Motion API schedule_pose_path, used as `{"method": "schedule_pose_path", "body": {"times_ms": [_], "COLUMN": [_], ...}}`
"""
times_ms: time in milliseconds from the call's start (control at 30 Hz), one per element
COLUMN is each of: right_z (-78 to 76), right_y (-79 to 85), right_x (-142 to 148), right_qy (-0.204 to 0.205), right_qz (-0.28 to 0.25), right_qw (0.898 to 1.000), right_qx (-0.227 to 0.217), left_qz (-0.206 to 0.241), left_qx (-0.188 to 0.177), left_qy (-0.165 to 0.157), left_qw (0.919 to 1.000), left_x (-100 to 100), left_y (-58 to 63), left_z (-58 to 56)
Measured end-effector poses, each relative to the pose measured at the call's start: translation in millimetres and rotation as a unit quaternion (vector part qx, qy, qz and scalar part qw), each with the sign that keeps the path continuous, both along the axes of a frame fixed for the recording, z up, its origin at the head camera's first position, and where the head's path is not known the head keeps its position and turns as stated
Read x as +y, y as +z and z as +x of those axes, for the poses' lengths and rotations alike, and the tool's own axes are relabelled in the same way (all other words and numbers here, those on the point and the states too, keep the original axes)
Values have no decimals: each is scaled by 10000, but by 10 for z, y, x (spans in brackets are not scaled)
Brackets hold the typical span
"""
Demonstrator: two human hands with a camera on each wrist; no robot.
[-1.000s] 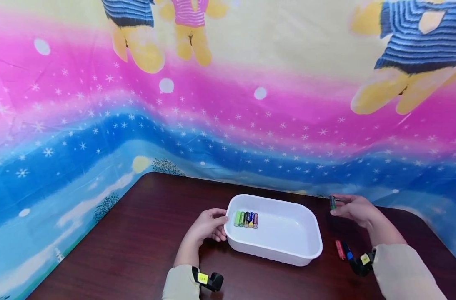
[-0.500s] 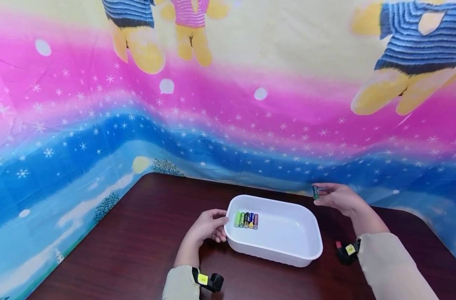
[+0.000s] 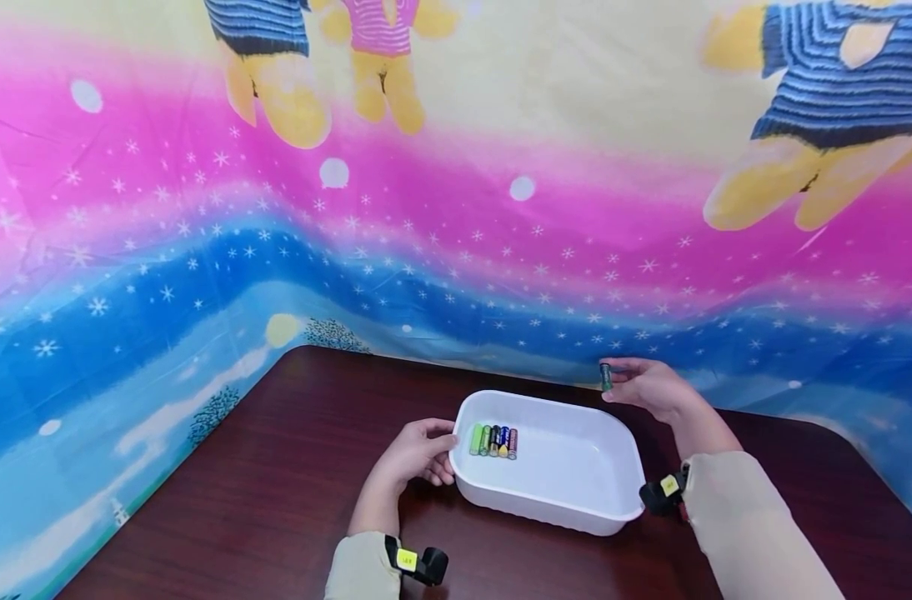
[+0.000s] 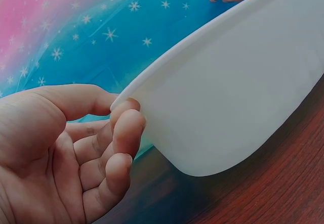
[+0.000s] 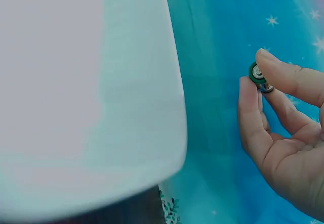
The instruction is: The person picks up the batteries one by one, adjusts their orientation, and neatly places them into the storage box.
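Note:
A white plastic tub (image 3: 546, 507) stands on the dark wooden table, and my left hand (image 3: 418, 452) pinches its left rim between thumb and fingers. Beyond the tub's far right corner, my right hand (image 3: 651, 389) holds a green battery (image 3: 605, 377) by its ends between thumb and fingers. The right wrist view shows the end of that battery (image 5: 257, 74) facing the camera. Inside the tub, at its left end, several batteries (image 3: 493, 441) lie side by side in a row, bright green, black, blue and reddish among them.
To the right of the tub, a bit of a red battery (image 3: 684, 512) shows behind the black wrist camera (image 3: 662, 493); the rest is hidden. A patterned cloth (image 3: 441, 250) hangs along the table's back edge. Bare tabletop (image 3: 261, 483) lies left of the left hand.
My right hand has moved left and slightly up with the green battery, toward the tub's far right corner. Its wrist now covers the loose batteries on the table. The left hand has stayed put.

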State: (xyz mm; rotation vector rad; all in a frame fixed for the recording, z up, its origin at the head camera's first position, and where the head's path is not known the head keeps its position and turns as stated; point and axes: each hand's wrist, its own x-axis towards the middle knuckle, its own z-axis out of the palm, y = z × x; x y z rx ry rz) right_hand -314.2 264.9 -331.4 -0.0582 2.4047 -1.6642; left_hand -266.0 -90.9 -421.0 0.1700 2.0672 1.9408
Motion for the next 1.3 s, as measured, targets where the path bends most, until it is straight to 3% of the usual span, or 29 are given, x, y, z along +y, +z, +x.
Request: {"method": "schedule_pose_path", "body": {"times_ms": [300, 633, 967, 1167, 1300], "right_z": [-75, -185, -249, -227, -203], "right_y": [-38, -202, -307, -287, -286], "right_x": [-111, -158, -194, -310, -399], "right_qy": [273, 504, 1121, 1459, 1856], "right_qz": [-463, -797, -601, 13, 340], "right_qw": [9985, 9955, 9919, 9893, 9817], "right_qx": [-58, -124, -27, -88, -256], "left_qz": [-3, -14, 11, -14, 11], "left_qx": [4, -15, -16, -3, -10], "left_qy": [2, 56, 45, 67, 94], "left_qw": [10000, 10000, 10000, 10000, 10000], "left_x": [-3, -13, 28, 35, 24], "left_y": [-8, -8, 32, 52, 55], "left_z": [-8, -1, 4, 4, 9]}}
